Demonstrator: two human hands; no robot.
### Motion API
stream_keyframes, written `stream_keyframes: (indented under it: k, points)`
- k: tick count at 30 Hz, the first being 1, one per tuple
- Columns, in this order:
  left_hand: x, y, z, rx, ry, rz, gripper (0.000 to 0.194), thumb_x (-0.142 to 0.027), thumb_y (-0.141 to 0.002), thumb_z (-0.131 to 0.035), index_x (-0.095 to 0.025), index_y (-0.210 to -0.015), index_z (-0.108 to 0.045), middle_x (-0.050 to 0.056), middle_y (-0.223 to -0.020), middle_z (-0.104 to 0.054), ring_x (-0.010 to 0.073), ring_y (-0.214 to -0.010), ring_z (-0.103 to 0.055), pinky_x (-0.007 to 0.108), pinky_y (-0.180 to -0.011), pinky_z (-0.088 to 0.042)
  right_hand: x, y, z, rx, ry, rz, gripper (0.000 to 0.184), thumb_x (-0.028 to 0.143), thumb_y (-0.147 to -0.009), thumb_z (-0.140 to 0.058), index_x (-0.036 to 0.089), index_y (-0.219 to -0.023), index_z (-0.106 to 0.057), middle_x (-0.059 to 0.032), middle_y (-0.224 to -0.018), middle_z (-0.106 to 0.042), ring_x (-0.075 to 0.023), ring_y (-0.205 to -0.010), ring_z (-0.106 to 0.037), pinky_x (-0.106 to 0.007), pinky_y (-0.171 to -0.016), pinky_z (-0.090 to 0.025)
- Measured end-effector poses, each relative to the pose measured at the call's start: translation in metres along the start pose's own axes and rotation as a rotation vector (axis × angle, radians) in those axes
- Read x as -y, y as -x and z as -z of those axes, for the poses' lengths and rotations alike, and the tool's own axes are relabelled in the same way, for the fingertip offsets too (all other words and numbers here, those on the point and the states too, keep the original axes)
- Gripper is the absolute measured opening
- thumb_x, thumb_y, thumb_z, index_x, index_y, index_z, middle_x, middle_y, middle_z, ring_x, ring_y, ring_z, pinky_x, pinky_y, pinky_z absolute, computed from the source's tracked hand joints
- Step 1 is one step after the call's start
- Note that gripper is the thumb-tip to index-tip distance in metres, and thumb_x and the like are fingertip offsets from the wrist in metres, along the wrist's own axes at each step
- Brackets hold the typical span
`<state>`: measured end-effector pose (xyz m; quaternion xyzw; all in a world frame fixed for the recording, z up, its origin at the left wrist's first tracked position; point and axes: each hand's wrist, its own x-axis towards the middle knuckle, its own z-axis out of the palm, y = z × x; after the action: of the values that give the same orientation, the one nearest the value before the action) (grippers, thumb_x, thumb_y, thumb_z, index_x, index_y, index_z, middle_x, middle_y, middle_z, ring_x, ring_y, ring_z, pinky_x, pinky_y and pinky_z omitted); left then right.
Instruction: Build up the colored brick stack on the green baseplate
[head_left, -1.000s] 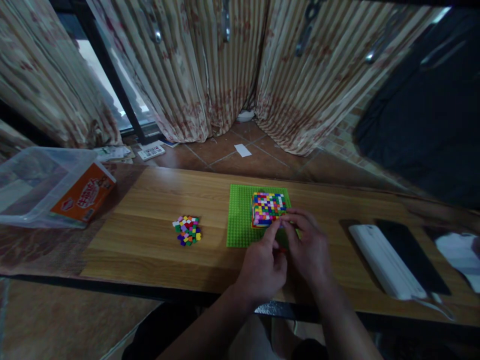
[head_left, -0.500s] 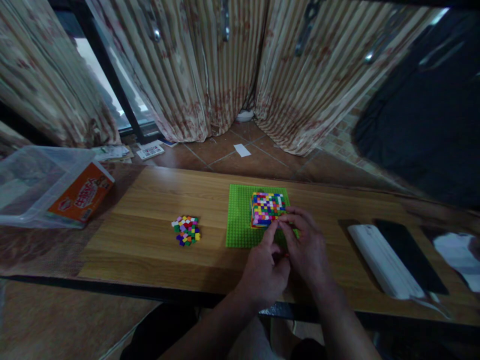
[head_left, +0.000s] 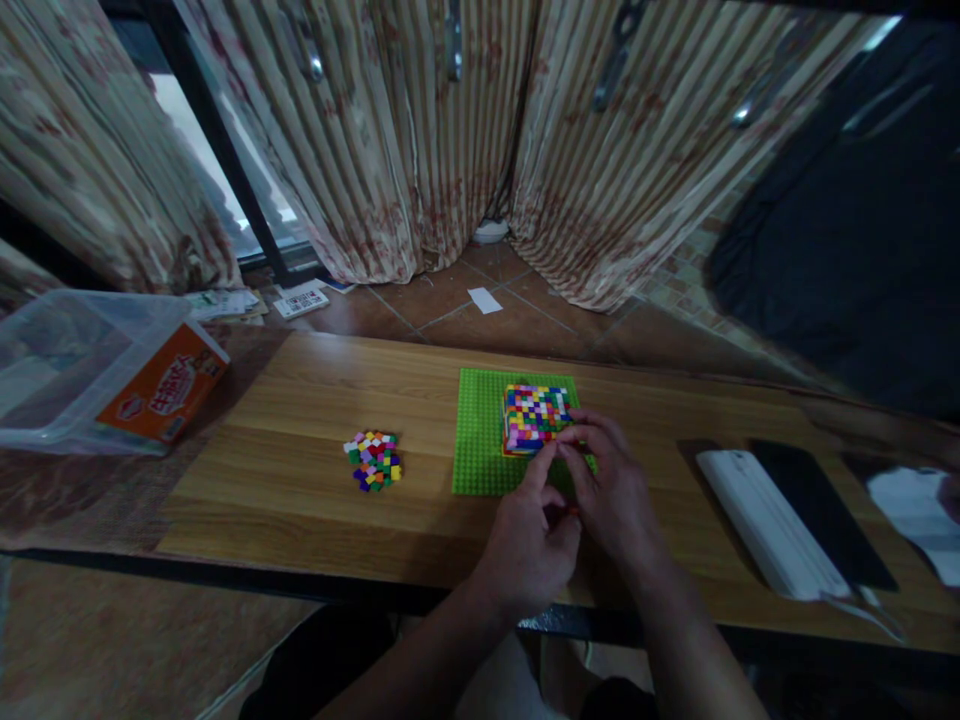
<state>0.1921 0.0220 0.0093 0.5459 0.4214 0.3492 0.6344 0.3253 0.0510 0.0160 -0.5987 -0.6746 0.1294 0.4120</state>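
A block built of small multicoloured toy bricks stands on a green studded baseplate, toward its right side. My left hand is at the block's front right corner with its index finger stretched to the edge. Its thumb and other fingers are curled, and a bit of orange-red brick peeks out between them. My right hand comes in from the right, thumb and index finger pinched together at the same corner, meeting the left fingertip. Whatever lies in that pinch is hidden.
Loose coloured bricks lie in a small pile left of the baseplate on the wooden table. A clear plastic bin with an orange label stands far left. To the right are a white slab-like object with a cord and a dark flat item.
Both hands stay at the block's front right corner with almost no movement. The right hand's fingers have shifted very slightly; the bricks look the same.
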Motion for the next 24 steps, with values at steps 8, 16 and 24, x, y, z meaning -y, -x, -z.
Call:
stream_keyframes:
  k: [8,16,24]
  points:
    - [0.0013,-0.0036,0.0004,0.012,-0.029,-0.035,0.080,-0.010,-0.083,-0.054,-0.019,-0.156,-0.024,-0.001,-0.078,-0.065,0.0113,-0.064,-0.056,0.023,-0.062,-0.043,-0.0019,0.0010,0.0010,-0.020,-0.014,-0.020,0.013,0.028,-0.094,-0.054,0.022,-0.090,-0.065,-0.0107,-0.120,-0.060,-0.0253,-0.112,-0.061,-0.046,-0.095,-0.051]
    - [-0.0016,-0.0027,0.0014,0.006,-0.072,-0.043,0.079,-0.010,-0.083,-0.054,-0.021,-0.156,-0.026,-0.001,-0.081,-0.068,0.0129,-0.068,-0.060,0.026,-0.069,-0.047,-0.0017,0.0023,-0.0017,-0.090,-0.254,-0.211,0.016,0.035,-0.088,-0.063,0.022,-0.092,-0.071,-0.0098,-0.119,-0.063,-0.0241,-0.113,-0.062,-0.040,-0.086,-0.056]
    - [-0.0011,-0.0030,0.0021,-0.011,-0.134,-0.062,0.079,-0.012,-0.083,-0.056,-0.020,-0.156,-0.027,0.001,-0.083,-0.069,0.0138,-0.069,-0.061,0.027,-0.068,-0.047,-0.0024,-0.0004,-0.0072,-0.133,-0.399,-0.381,0.014,0.034,-0.079,-0.069,0.021,-0.085,-0.068,-0.0070,-0.103,-0.069,-0.0231,-0.100,-0.065,-0.043,-0.091,-0.051]
